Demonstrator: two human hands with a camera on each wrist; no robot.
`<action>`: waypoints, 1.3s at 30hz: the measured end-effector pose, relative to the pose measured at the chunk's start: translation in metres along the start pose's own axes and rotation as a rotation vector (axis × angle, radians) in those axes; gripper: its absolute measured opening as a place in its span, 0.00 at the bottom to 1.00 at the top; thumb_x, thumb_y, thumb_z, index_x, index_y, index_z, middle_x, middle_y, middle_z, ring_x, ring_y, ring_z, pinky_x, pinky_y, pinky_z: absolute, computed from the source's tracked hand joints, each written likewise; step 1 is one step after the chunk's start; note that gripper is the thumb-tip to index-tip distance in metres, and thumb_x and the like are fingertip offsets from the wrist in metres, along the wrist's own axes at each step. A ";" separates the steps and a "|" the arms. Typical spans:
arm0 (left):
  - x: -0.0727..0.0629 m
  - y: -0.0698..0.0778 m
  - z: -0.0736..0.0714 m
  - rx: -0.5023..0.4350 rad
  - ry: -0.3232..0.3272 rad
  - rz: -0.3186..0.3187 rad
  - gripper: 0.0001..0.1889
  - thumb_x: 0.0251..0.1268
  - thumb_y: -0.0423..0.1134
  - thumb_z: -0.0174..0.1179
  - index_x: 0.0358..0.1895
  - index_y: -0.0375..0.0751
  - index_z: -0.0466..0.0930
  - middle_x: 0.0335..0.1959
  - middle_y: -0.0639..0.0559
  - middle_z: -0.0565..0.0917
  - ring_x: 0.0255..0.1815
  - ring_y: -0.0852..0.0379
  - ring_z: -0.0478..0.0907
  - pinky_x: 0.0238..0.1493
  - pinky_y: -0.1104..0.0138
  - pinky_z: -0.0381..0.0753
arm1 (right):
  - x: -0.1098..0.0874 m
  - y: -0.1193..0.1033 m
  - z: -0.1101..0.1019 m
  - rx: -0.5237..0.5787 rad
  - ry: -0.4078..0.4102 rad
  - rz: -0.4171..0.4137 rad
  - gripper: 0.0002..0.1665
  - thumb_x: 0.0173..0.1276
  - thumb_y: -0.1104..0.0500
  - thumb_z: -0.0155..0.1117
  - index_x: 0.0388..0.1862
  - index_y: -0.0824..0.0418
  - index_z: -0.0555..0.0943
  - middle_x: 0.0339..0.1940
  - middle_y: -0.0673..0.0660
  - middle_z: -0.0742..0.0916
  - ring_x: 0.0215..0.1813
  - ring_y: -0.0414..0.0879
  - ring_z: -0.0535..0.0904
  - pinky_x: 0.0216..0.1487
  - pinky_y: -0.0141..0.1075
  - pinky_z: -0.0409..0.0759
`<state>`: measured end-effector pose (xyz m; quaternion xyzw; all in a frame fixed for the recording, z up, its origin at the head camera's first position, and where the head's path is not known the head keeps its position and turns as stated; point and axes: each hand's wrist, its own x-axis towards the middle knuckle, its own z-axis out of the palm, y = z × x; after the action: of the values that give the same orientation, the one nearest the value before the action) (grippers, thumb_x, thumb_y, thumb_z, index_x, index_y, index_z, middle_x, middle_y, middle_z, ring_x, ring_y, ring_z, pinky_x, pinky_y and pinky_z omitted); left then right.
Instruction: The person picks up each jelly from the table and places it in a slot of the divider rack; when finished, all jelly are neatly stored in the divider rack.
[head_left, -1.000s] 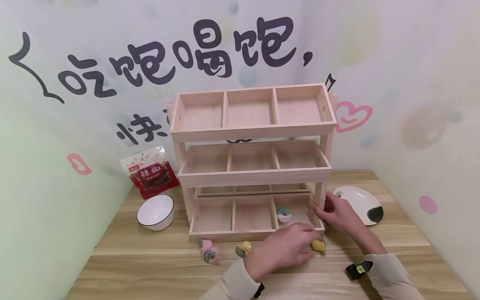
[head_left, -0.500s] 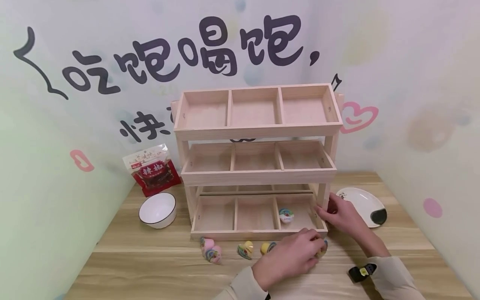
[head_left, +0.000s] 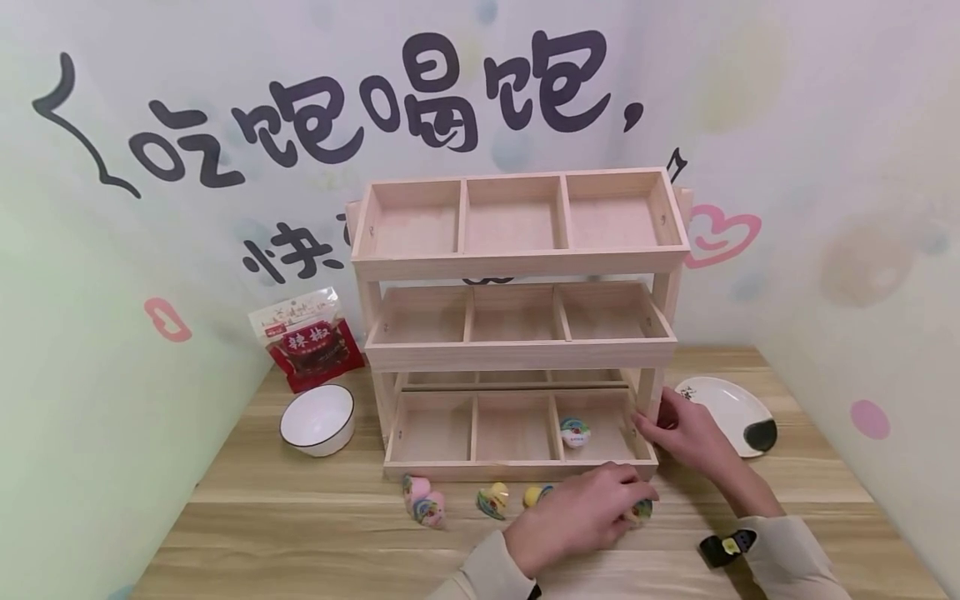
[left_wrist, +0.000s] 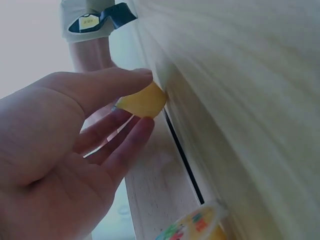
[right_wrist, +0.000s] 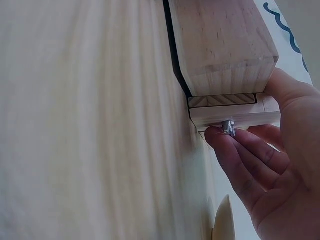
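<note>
My left hand (head_left: pixel 577 517) is low over the table before the rack's lower right corner. Its thumb and fingertips pinch a small yellow jelly cup (left_wrist: pixel 145 101), whose printed lid shows beside the fingers in the head view. My right hand (head_left: pixel 693 433) grips the right side of the three-tier wooden rack (head_left: pixel 517 357) near the bottom tray. In the right wrist view, its fingertips lie right by a metal bolt (right_wrist: pixel 228 128). One jelly cup (head_left: pixel 575 432) sits in the bottom right compartment. Along the rack's front lie two yellow cups (head_left: pixel 492 500) and a pink pair (head_left: pixel 426 503).
Left of the rack stand a white bowl (head_left: pixel 318 419) and a red chili packet (head_left: pixel 311 343). A white plate (head_left: pixel 723 408) with a dark patch lies on the right behind my right hand. Walls close in behind and on both sides of the wooden table (head_left: pixel 300 533).
My left hand has shifted slightly right, uncovering a yellow cup in the middle. The cup at its fingers now shows its printed lid. My right hand keeps its grip; the head view has swung slightly.
</note>
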<state>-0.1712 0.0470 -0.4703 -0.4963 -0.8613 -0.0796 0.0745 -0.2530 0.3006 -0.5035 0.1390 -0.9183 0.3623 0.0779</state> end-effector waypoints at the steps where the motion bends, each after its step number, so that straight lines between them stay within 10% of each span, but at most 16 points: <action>1: 0.000 -0.001 0.000 -0.007 -0.012 -0.010 0.23 0.72 0.47 0.73 0.67 0.59 0.83 0.64 0.62 0.83 0.60 0.70 0.80 0.60 0.81 0.77 | 0.000 0.000 0.000 0.000 0.002 -0.001 0.27 0.75 0.51 0.75 0.64 0.64 0.79 0.38 0.58 0.92 0.37 0.38 0.86 0.34 0.33 0.83; 19: 0.002 -0.010 -0.007 -0.226 -0.128 -0.095 0.27 0.70 0.50 0.75 0.69 0.50 0.81 0.63 0.62 0.85 0.55 0.75 0.80 0.55 0.84 0.75 | 0.002 0.003 0.001 -0.003 0.011 -0.020 0.27 0.74 0.52 0.75 0.65 0.64 0.79 0.36 0.56 0.92 0.35 0.37 0.85 0.32 0.33 0.83; 32: 0.006 -0.014 -0.010 -0.302 -0.045 -0.010 0.22 0.72 0.53 0.72 0.62 0.48 0.86 0.57 0.63 0.88 0.52 0.76 0.80 0.57 0.87 0.72 | 0.002 0.000 0.000 -0.006 0.003 0.002 0.30 0.75 0.50 0.75 0.66 0.64 0.78 0.38 0.58 0.92 0.37 0.39 0.85 0.33 0.32 0.83; 39: 0.007 -0.029 -0.028 -0.362 -0.002 -0.080 0.22 0.72 0.55 0.73 0.62 0.50 0.85 0.53 0.65 0.89 0.50 0.75 0.79 0.54 0.86 0.72 | 0.000 -0.001 -0.001 0.003 -0.008 0.000 0.29 0.75 0.51 0.75 0.66 0.65 0.78 0.38 0.58 0.92 0.36 0.40 0.85 0.32 0.33 0.84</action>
<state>-0.1984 0.0328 -0.4431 -0.4673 -0.8519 -0.2356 -0.0201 -0.2529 0.2999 -0.5020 0.1404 -0.9182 0.3631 0.0739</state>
